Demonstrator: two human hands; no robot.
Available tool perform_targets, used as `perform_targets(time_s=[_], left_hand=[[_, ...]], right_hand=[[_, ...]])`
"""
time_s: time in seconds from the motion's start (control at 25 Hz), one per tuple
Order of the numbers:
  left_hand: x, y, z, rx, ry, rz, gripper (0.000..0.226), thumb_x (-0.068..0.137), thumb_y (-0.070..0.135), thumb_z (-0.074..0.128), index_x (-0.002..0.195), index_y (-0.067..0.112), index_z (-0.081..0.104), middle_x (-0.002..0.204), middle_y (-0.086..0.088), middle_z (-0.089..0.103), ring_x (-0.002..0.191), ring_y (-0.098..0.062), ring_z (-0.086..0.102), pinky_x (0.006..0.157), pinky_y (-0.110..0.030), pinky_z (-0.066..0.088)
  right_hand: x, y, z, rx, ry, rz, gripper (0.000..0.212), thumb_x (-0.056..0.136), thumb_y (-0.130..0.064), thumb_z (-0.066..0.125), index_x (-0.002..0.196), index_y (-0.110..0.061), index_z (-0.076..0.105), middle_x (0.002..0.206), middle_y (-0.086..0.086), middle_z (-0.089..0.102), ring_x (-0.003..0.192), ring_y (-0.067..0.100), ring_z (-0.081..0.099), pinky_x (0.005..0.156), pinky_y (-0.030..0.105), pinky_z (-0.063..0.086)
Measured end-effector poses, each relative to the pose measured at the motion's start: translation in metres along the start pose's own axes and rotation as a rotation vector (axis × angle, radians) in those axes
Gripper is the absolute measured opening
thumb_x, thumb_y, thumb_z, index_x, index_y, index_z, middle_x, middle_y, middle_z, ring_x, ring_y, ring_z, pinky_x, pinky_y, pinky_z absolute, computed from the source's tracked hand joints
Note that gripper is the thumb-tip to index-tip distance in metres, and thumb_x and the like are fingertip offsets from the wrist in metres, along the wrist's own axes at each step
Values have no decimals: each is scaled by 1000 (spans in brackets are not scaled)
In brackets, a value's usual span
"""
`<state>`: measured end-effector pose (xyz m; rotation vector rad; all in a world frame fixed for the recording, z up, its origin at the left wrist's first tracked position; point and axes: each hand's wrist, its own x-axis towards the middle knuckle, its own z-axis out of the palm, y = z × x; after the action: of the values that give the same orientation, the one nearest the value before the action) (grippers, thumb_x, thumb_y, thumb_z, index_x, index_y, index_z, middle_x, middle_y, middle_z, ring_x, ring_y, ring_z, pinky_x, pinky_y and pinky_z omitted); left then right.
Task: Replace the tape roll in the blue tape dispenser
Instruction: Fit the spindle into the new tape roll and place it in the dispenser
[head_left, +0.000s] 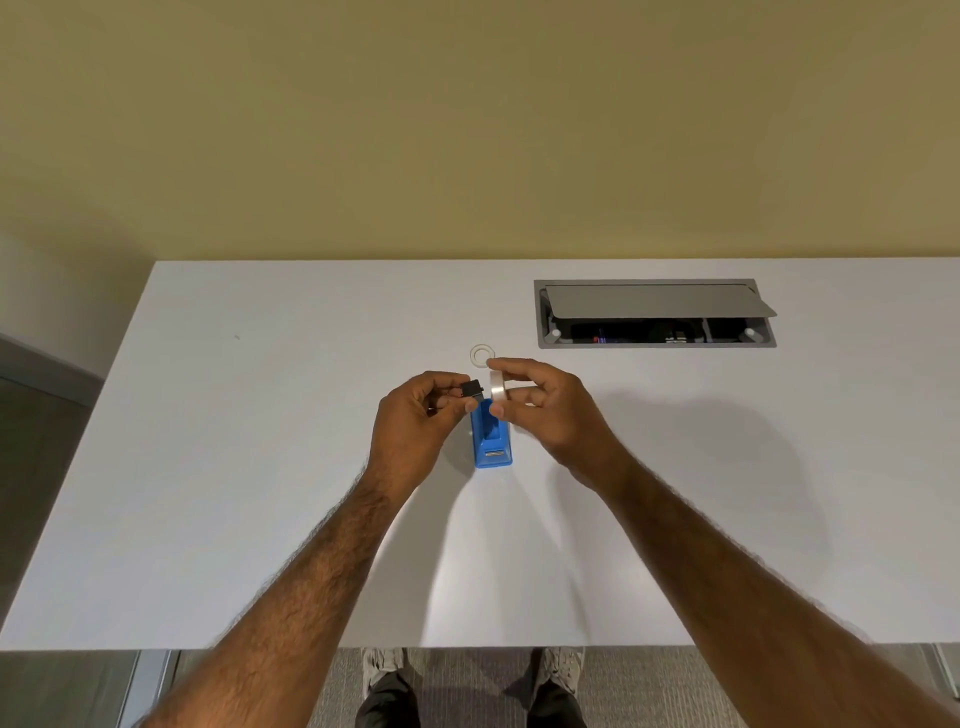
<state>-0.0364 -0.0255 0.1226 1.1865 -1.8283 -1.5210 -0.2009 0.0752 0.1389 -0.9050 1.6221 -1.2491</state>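
Two hands, round translucent tape roll (497, 387), black hub (471, 388); blue dispenser (491, 441)

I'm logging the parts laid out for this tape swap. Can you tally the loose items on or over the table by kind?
Blue tape dispenser: 1
Full tape roll, in the right hand: 1
Black spindle, in the left hand: 1
Empty white core ring, lying on the table: 1
Total: 4
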Motion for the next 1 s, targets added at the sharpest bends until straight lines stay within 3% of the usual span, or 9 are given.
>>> perform_targets(time_s=[0.16,0.32,0.44,0.6,0.76,1.0], left_hand=[[0,9,-1,18,-7,29,23,83,16,79,96,35,75,87,15,76,81,-4,70,78,-18,53],[-2,15,-1,20,-12,45,23,83,15,78,99,32,76,96,11,77,91,-9,73,87,-29,56],[-4,18,-2,14,6,39,25,82,15,79,96,36,76,92,14,78,88,-8,73,86,-28,57],[-7,18,-2,25,21,37,20,83,14,77,101,22,78,92,10,78,87,-9,73,86,-32,59],[-8,22,-3,52,-23,64,24,86,11,74,106,22,78,97,13,78,92,-5,73,89,-30,58],[-11,24,-1,87,-15,72,23,87,11,74,108,20,78,99,10,78,93,-6,73,90,-31,58]], right_hand=[[-1,-8,3,92,-59,21,48,84,-7,70,127,-26,60,123,3,68,108,22,68,94,45,55],[0,-12,3,92,-71,19,51,85,-5,68,131,-24,58,128,5,65,110,22,67,96,46,54],[0,-14,3,82,-68,18,52,84,-5,69,132,-22,57,133,5,62,112,21,66,98,46,52],[-2,-14,7,130,-86,28,51,84,-4,70,131,-19,58,128,1,65,111,19,67,99,43,52],[-2,-13,8,130,-74,28,50,83,-4,69,130,-19,59,123,1,69,108,19,69,97,40,54],[-3,-12,7,129,-70,29,50,83,-4,70,130,-18,59,122,4,69,108,21,69,98,44,53]])
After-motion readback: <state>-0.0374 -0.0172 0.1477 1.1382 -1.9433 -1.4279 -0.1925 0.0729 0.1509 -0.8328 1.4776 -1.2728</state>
